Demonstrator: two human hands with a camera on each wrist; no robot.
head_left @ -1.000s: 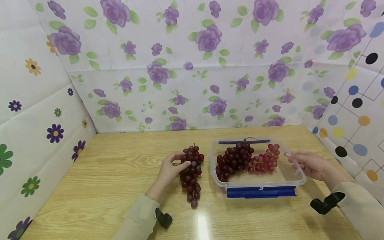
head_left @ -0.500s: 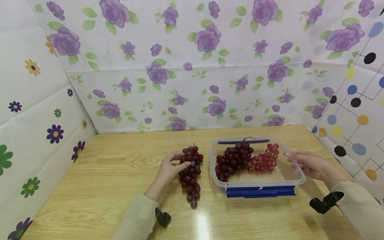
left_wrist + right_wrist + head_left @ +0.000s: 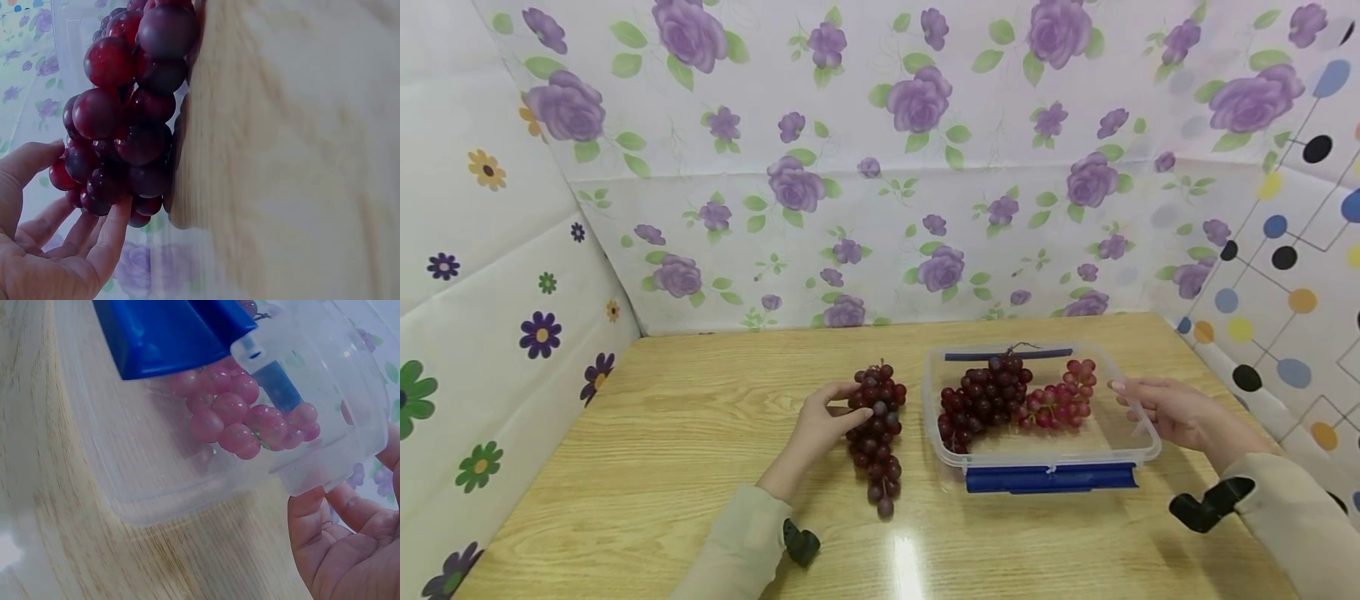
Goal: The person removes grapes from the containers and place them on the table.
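Note:
A loose bunch of dark red grapes (image 3: pixel 876 437) lies on the wooden table (image 3: pixel 662 433). My left hand (image 3: pixel 848 398) curls its thumb and fingers round the bunch's top end; the left wrist view shows fingertips (image 3: pixel 115 215) against the grapes (image 3: pixel 125 125). To the right stands a clear plastic container (image 3: pixel 1060 457) with blue clips. Inside it lie a dark bunch (image 3: pixel 985 396) and a lighter red bunch (image 3: pixel 1063 400). My right hand (image 3: pixel 1138 408) rests relaxed fingers against the container's right rim; in the right wrist view the hand (image 3: pixel 337 537) is beside the wall (image 3: pixel 156 487), with pink grapes (image 3: pixel 244 419) behind it.
Flower-patterned sheets wall in the table on the left (image 3: pixel 490 317) and back (image 3: pixel 887 208), and a dotted one on the right (image 3: pixel 1285 275). A blue clip (image 3: pixel 1048 478) sticks out from the container's near side. Bare wood stretches left of the loose bunch.

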